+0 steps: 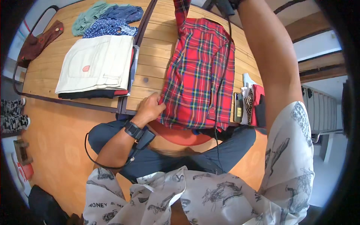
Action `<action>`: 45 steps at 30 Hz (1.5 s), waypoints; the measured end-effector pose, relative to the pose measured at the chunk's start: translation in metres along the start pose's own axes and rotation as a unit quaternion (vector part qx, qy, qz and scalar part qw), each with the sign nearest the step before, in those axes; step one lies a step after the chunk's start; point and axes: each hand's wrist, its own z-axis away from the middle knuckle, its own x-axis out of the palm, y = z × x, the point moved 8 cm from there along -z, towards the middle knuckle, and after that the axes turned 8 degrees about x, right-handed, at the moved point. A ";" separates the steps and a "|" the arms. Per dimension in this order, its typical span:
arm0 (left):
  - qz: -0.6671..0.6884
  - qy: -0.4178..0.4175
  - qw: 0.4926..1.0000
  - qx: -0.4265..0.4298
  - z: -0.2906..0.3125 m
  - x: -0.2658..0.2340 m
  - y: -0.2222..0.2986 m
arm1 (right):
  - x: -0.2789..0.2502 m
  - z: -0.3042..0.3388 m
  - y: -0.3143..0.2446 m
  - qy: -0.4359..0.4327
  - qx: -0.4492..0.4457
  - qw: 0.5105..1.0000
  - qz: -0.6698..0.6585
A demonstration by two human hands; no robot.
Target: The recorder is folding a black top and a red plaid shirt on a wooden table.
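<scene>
A red plaid shirt [195, 71] lies on the wooden table in front of me, long and narrow with one sleeve stretching past the far edge of the view. My left hand [150, 108] is closed on its near left side, pinching the fabric between thumb and fingers. A black device on a wristband [134, 130] sits on that wrist. My right arm [272, 56] reaches far forward along the right side. Its hand lies beyond the top edge of the picture, so what it holds is hidden. A black cable [227, 56] runs down across the shirt.
Left of the shirt stands a folded stack topped by cream trousers [99, 67]. Green and blue crumpled clothes [108, 20] lie behind it, and a brown item [43, 39] farther left. Small folded clothes [255, 103] and a dark phone-like object [238, 107] sit at the right.
</scene>
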 end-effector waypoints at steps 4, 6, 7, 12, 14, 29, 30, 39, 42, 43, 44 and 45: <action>-0.008 0.025 1.000 0.003 0.009 -0.007 0.010 | -0.058 0.024 -0.014 0.029 -0.040 0.999 0.014; -0.034 0.040 0.998 0.019 0.009 -0.011 0.030 | -0.096 0.029 -0.019 0.036 -0.064 0.993 0.092; -0.035 0.044 0.998 0.029 0.013 -0.012 0.041 | -0.109 0.034 -0.016 0.089 -0.045 0.990 0.098; -0.048 0.045 0.994 0.092 0.009 0.005 0.081 | -0.200 0.024 -0.028 0.161 -0.341 0.650 0.660; -0.061 0.027 0.991 0.120 0.002 0.019 0.089 | -0.234 0.006 -0.008 0.162 -0.287 0.736 0.592; 0.027 -0.085 0.987 0.130 -0.014 0.067 0.071 | -0.232 0.082 0.047 0.182 -0.115 0.840 0.497; 0.028 -0.086 0.987 0.130 -0.015 0.068 0.070 | -0.231 0.084 0.049 0.182 -0.114 0.840 0.498; 0.100 -0.145 0.980 0.089 -0.012 0.073 0.053 | -0.088 0.238 0.107 -0.106 -0.366 0.739 0.555; 0.217 -0.213 0.953 -0.001 -0.010 0.085 0.041 | -0.063 0.279 0.170 -0.201 -0.317 0.744 0.553; 0.244 -0.202 0.948 -0.029 -0.012 0.085 0.036 | -0.055 0.289 0.192 -0.218 -0.297 0.740 0.563; 0.271 -0.190 0.942 -0.058 -0.013 0.085 0.031 | -0.048 0.298 0.214 -0.236 -0.278 0.736 0.570; 0.271 -0.188 0.942 -0.060 -0.013 0.085 0.030 | -0.041 0.307 0.232 -0.246 -0.274 0.741 0.561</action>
